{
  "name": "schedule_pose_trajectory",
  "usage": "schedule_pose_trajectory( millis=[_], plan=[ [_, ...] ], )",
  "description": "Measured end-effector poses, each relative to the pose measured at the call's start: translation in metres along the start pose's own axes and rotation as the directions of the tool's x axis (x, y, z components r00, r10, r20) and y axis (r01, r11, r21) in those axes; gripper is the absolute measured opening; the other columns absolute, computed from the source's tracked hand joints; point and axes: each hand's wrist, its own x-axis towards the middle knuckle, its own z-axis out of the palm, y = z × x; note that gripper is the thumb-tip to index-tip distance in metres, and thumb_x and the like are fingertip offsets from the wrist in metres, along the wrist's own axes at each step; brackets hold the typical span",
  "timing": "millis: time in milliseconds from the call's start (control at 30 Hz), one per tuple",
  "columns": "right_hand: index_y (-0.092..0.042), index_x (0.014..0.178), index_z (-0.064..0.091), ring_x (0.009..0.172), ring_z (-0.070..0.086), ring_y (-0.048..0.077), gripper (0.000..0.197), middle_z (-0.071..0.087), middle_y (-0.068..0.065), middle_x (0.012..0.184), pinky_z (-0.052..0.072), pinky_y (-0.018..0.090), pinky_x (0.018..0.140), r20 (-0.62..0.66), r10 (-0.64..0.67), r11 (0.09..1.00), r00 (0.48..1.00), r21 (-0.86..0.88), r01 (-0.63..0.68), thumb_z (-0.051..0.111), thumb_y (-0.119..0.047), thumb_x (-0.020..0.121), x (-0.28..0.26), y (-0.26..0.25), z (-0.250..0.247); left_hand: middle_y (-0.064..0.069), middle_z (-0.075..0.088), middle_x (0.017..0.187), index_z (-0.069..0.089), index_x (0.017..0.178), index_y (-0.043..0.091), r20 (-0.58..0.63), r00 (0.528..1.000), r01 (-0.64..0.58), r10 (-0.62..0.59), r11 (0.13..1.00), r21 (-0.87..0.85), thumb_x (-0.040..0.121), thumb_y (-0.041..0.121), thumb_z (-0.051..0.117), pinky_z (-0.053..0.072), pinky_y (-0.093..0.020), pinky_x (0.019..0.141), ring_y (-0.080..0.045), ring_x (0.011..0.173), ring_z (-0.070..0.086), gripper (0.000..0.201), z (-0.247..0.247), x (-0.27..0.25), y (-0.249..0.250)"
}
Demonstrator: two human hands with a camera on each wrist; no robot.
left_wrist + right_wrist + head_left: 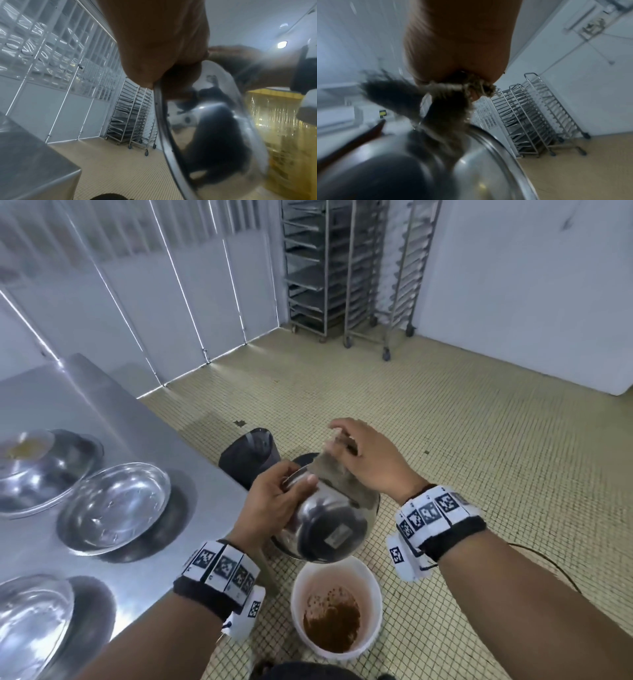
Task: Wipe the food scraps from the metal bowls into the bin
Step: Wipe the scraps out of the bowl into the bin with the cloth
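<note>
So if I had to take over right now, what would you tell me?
Left hand grips the rim of the tipped metal bowl, held over the floor above the white bin.
Right hand holds a grey cloth at the bowl's mouth.
The bin already holds brown scraps.
Other bowls wait on the steel table; at least one far-left bowl looks dirty.
Left: finish this wipe, then do the rest.

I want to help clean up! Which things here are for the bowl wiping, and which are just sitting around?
For the job:
- metal bowl, held tilted by the left hand
- cloth, in the right hand
- white bin with brown scraps
- bowls waiting on the table

Just sitting around:
- tray racks
- black bin
</note>
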Motion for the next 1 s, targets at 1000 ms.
schedule_pose_trajectory(
  millis=[1000],
  plan=[
    [-0.032,0.100,0.065,0.092,0.057,-0.003,0.013,0.062,-0.015,0.098,0.039,0.013,0.078,-0.234,0.054,0.971,0.971,0.238,0.003,0.054,-0.036,0.104,-0.008,-0.008,-0.014,-0.017,0.065,0.064,0.067,0.076,0.001,-0.074,0.974,-0.205,0.214,0.973,0.105,0.099,0.037,0.066,0.046,-0.034,0.048,-0.035,0.058,0.061,0.043,-0.016,0.058,0.030]
  ],
)
